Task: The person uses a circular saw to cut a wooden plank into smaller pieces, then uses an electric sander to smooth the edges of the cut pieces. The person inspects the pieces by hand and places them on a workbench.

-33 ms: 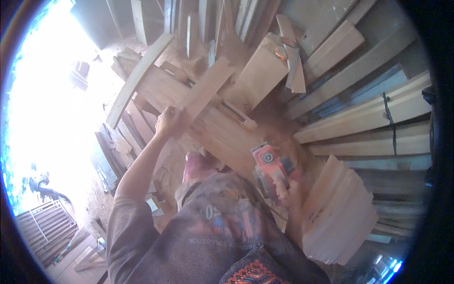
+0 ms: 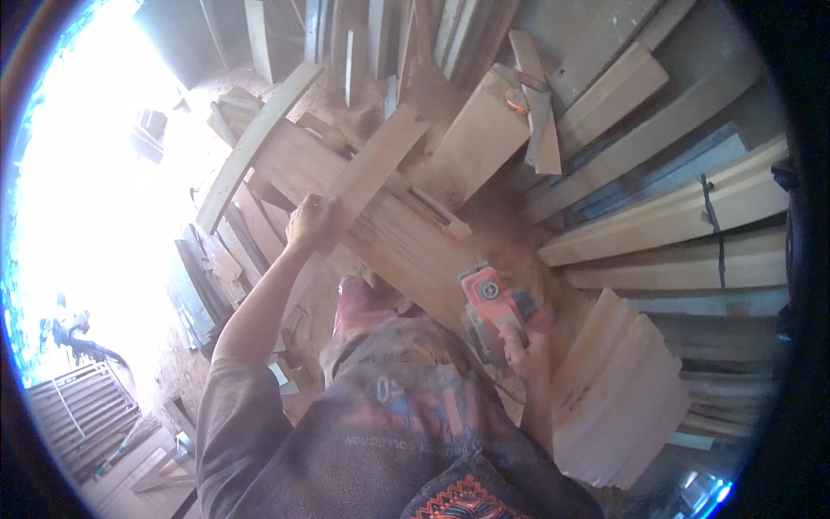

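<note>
My left hand (image 2: 309, 222) is closed on the near end of a flat wooden board (image 2: 380, 160). That board lies slantwise across a longer, wider plank (image 2: 406, 246), which serves as the work surface. On the right, my right hand (image 2: 516, 346) wraps around the handle of a red power tool (image 2: 493, 298), which looks like an electric hand planer. It has a round knob on top and grey and black parts. The tool is at the near right end of the wide plank, apart from the board. Its underside is hidden.
A narrow strip (image 2: 259, 147) crosses the plank's far left end. A thick timber (image 2: 484, 130) carries an orange-and-black item (image 2: 516, 102). Long boards (image 2: 674, 208) are stacked at the right, beside a broad thin sheet (image 2: 618, 394). Scraps and sawdust cover the floor at left.
</note>
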The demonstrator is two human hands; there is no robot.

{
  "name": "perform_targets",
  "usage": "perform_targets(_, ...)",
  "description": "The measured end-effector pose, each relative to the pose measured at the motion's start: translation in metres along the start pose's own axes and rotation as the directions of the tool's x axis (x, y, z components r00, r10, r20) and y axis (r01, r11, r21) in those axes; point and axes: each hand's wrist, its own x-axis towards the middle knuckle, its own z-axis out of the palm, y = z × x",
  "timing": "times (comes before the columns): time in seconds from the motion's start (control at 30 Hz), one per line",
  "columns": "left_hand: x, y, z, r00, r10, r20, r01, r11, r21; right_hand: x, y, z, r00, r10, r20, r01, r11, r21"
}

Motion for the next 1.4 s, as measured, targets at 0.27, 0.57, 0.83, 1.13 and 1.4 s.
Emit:
perform_targets(0.27,0.008,-0.009,0.001,0.978,0.202,-0.056,-0.201,0.979,0.025,0.015,-0.001,0.001,0.996,0.077,0.032,-0.077,0.997,-0.005)
perform_targets(0.57,-0.061,-0.023,0.060,0.857,0.502,0.121,-0.516,0.834,0.197,0.016,-0.044,0.001,0.964,0.264,0.009,-0.257,0.944,-0.207)
perform_targets(0.83,-0.103,-0.088,-0.010,0.901,0.423,0.098,-0.266,0.716,-0.645,0.066,-0.082,-0.019,0.894,0.414,0.174,-0.132,0.611,-0.780)
perform_targets(1.13,-0.132,-0.180,-0.011,0.847,-0.480,0.230,0.443,0.397,-0.804,0.185,-0.160,0.144,0.949,0.063,0.310,0.094,0.879,-0.468)
perform_targets(1.4,-0.120,-0.151,-0.040,0.975,-0.160,0.157,0.207,0.379,-0.902,0.222,-0.188,0.269,0.822,0.258,0.508,-0.337,0.939,0.068)
